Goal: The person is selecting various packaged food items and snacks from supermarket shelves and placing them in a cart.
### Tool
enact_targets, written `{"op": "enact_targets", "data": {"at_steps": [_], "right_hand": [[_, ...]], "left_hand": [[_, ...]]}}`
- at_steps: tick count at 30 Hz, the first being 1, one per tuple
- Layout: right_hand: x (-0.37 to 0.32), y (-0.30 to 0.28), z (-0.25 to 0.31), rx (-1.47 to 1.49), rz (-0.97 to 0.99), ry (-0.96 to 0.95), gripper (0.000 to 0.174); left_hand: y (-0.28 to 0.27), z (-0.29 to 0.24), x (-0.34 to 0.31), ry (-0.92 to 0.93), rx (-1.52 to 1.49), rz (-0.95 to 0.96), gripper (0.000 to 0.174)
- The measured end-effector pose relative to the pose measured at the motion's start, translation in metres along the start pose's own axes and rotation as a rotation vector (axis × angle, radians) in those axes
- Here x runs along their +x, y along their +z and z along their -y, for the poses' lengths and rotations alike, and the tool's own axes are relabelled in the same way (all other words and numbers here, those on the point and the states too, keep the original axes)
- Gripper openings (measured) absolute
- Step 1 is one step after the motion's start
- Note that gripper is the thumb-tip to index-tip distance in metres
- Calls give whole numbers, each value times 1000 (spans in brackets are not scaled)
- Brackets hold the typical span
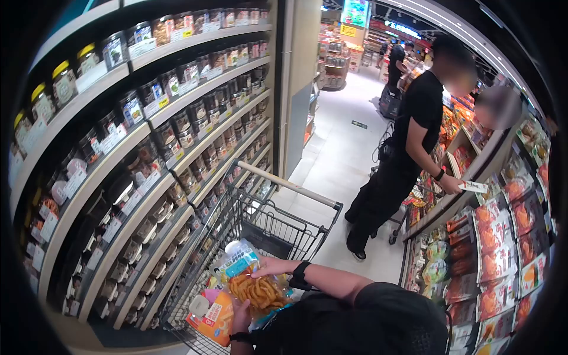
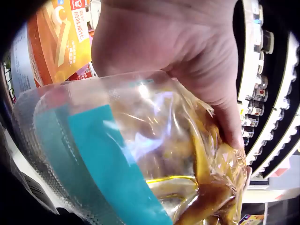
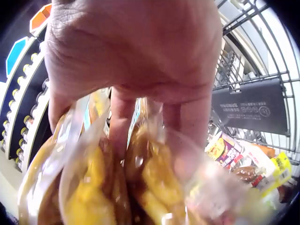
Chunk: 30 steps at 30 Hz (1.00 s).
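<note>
Bag [image 1: 255, 283] of yellow-brown snacks hangs just above the cart [image 1: 293, 234], over its near end, and does not yet rest in it. The right hand [image 1: 271, 267] pinches its top and the left hand [image 1: 241, 316] grips it from below. An orange pack [image 1: 216, 319] already lies inside the cart. Lowering the bag and letting go appear to be what is left.
</note>
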State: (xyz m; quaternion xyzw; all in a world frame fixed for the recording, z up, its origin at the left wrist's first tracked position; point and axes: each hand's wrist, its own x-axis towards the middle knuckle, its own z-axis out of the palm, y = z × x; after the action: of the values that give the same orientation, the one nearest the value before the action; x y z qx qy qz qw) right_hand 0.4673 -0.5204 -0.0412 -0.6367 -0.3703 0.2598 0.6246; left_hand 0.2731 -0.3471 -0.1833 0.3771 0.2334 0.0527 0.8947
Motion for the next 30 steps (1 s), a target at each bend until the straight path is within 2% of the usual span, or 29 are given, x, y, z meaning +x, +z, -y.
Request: {"op": "enact_targets", "data": {"at_steps": [1,3,5,6,7,9,11,13,15,16,17,18,19,21,23,25,28,29,30], "right_hand": [[3,-12,-29,-53,164,176,53],[-6,-28,-30,-112,324,369,53],[-19,-30,19,-63,385,574,55],[-25,-29,21,-62,329,479,53],[-31,-28,17,-63,322,487,53],[-37,-19,8,90,118,173,50],[-42,-15,4,69,92,203,49],[-42,-30,6,11,37,242,47],[-48,-32,14,20,-9,229,47],[-49,-28,1,62,-29,207,46],[-49,-23,-11,102,-49,184,45],[-48,-18,-32,220,-98,107,42],[-50,-20,-34,228,-109,111,42],[-52,-26,-36,152,-34,182,39],[-49,-22,-57,195,-72,153,39],[-49,-21,-71,67,-84,176,39],[-57,-20,-19,166,-195,231,36],[-53,-16,-31,172,-200,243,36],[-40,-10,-49,-30,-322,156,35]], "left_hand": [[21,-15,-13,-19,53,25,78],[39,-18,-20,-49,90,58,76],[31,-11,-21,-131,194,65,72],[28,-8,-19,-172,263,41,67],[25,-3,-16,-180,260,47,67],[19,-1,-14,-34,439,209,60],[-33,28,0,-41,521,228,54],[-19,31,10,-33,605,263,49],[37,-4,-19,-369,100,31,44],[35,-2,-18,-335,138,36,52],[33,-1,-15,-343,146,34,52],[52,-13,-18,-299,71,92,57],[65,-20,-22,-255,-4,148,62],[64,-27,-25,-300,-76,190,66],[61,-31,-26,-338,-150,232,69],[47,-29,-34,-261,185,-24,67],[-108,25,-13,-180,393,-19,52],[-95,11,-42,-201,640,-97,50],[-86,1,-60,-235,843,-121,48]]}}
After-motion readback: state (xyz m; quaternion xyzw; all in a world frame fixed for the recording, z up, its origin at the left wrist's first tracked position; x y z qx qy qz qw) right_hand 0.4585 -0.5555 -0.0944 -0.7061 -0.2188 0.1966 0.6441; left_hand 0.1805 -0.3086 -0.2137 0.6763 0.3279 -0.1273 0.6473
